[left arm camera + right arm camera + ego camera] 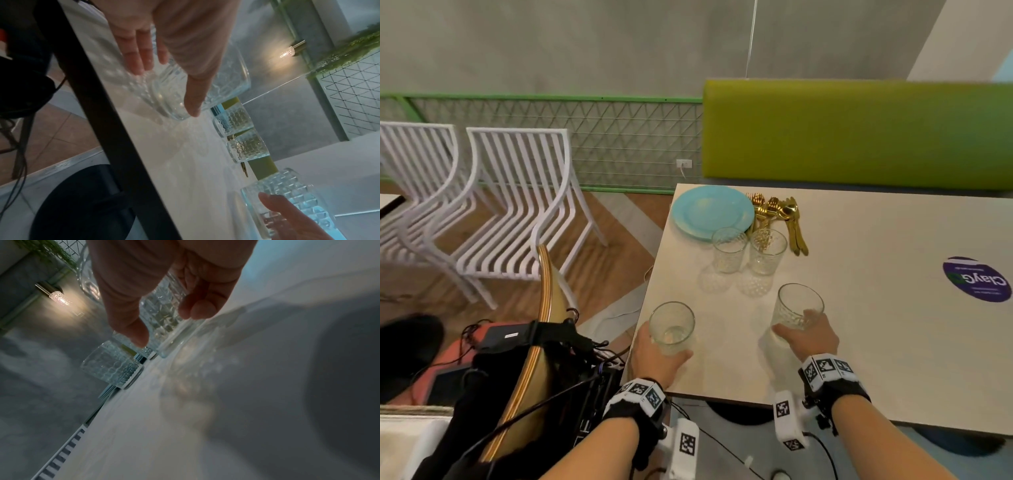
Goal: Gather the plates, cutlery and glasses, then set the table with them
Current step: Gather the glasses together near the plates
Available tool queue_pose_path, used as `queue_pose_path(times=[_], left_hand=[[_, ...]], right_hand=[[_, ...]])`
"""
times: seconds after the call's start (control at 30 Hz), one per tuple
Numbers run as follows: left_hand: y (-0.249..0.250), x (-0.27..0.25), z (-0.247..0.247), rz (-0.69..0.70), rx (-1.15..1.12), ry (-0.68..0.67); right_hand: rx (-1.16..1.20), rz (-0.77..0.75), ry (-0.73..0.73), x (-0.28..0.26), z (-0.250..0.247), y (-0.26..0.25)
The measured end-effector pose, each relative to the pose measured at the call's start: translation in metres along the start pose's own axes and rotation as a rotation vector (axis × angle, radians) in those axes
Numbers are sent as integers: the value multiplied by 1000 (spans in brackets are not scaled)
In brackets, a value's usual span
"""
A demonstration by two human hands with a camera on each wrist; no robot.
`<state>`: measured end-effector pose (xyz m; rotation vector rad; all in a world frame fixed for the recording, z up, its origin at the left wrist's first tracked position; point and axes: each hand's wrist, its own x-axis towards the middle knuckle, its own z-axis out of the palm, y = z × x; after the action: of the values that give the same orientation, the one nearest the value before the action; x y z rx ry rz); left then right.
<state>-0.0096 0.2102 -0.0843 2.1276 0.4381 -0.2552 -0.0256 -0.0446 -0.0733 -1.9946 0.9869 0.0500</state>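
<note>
My left hand (654,353) grips a clear textured glass (672,325) near the table's left front corner; the left wrist view shows thumb and fingers wrapped around this glass (185,91). My right hand (808,337) holds a second glass (798,308) further right, thumb and fingers on its lower wall (162,311). Two more glasses (728,249) (767,251) stand side by side behind them. A light blue plate (710,210) lies at the far left corner, with gold cutlery (779,214) piled to its right.
The white table (876,325) carries a round purple sticker (977,279) at the right. A green bench back (859,133) runs behind it. White slatted chairs (510,212) and a wooden chair with dark gear and cables (534,359) stand to the left.
</note>
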Motion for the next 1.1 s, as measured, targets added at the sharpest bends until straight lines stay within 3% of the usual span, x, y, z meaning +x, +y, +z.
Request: queue_pose_path(times=[0.33,0.57,0.93,1.1], left_hand=[[48,21,57,141,6,-128],[78,37,91,168,12,-161],[87,50,90,136,34,-139],[79,49,82,93,41,-190]], right_hand=[[12,-32,-40,25,3,-19],[16,-104,-101,34,14,-28],[-11,-88,-123,44,17,-32],[-53,-68,-161,36,16,-35]])
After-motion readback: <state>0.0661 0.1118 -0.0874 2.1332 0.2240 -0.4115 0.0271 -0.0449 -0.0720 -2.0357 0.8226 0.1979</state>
